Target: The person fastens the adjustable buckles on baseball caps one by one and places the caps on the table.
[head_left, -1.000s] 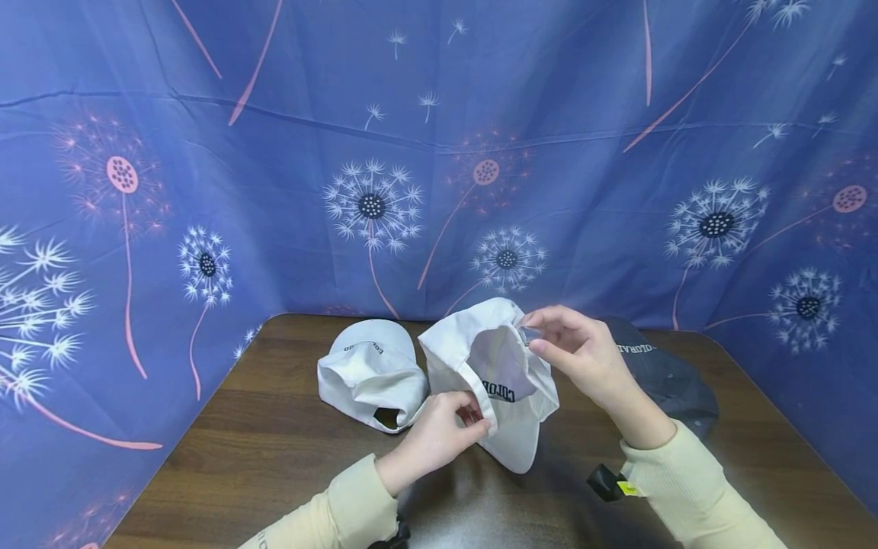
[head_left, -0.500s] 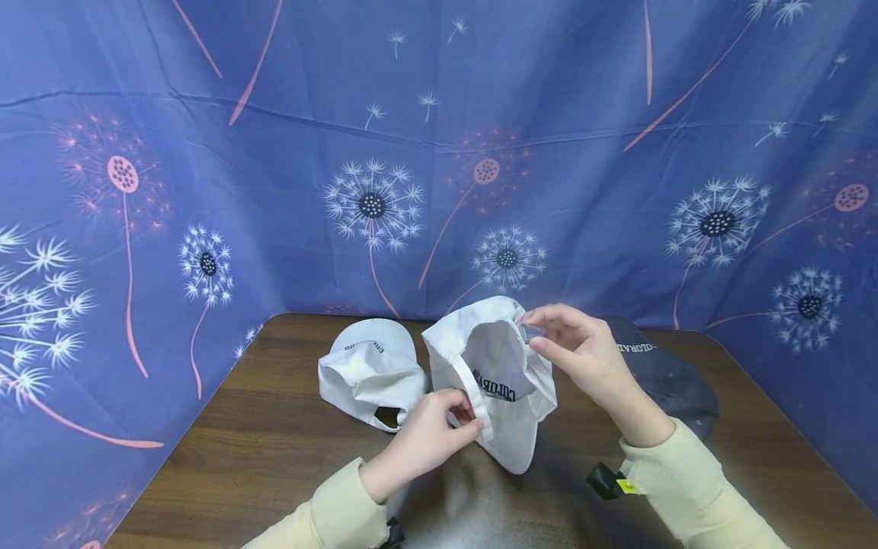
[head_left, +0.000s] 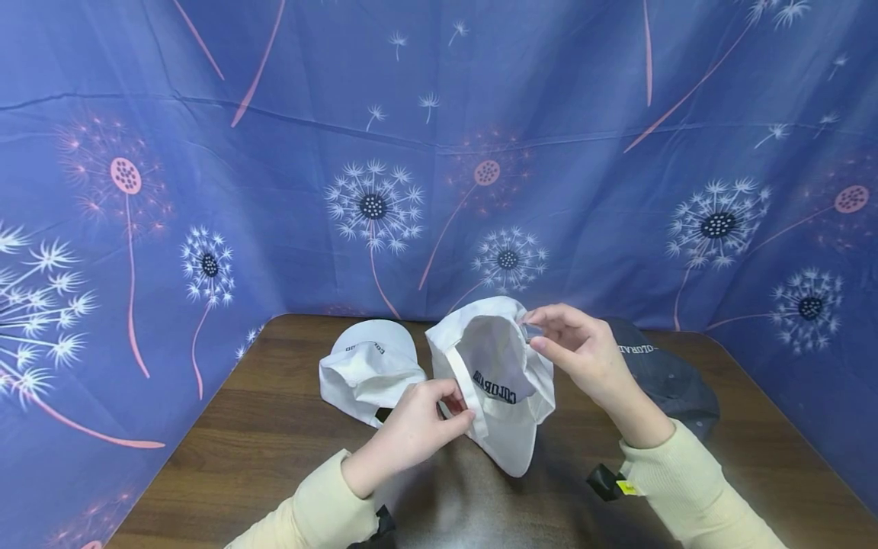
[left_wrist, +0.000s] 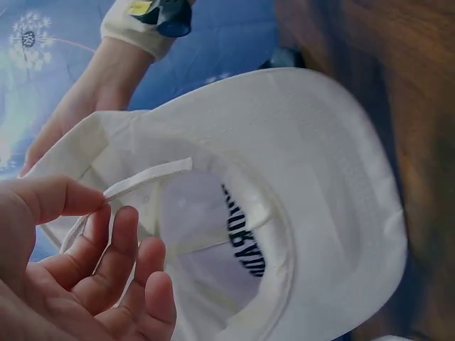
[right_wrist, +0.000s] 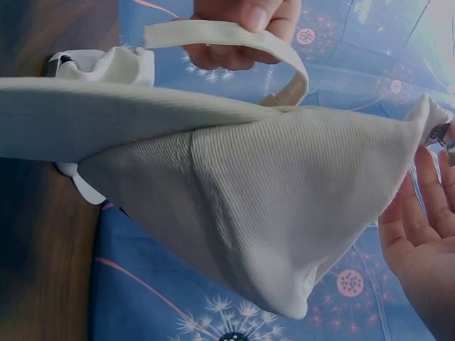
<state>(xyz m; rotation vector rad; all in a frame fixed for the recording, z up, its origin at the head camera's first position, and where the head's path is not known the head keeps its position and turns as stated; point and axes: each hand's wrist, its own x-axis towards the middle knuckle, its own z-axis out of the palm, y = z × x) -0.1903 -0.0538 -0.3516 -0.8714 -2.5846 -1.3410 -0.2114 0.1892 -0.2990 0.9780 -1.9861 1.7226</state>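
A white baseball cap (head_left: 516,446) is held up over the table, its opening toward me and its brim pointing down. Mirrored dark lettering shows inside the crown. My left hand (head_left: 414,428) pinches the cap's cloth strap (right_wrist: 213,33) between thumb and forefinger; the strap's end sticks out free past the fingers in the left wrist view. On the other side, my right hand (head_left: 581,349) pinches the back edge of the cap at a metal buckle (right_wrist: 439,133). Strap and buckle are apart, with the cap's opening between them.
Left of the held cap, a second white cap (head_left: 370,377) lies on the brown wooden table (head_left: 226,435). A dark grey cap (head_left: 675,389) lies at the right, partly behind my right hand and forearm. A blue dandelion-print cloth (head_left: 439,91) hangs behind the table.
My left hand has moved a little left with the strap, and the cap's opening shows more of the lettering inside. My right hand has stayed in place at the buckle.
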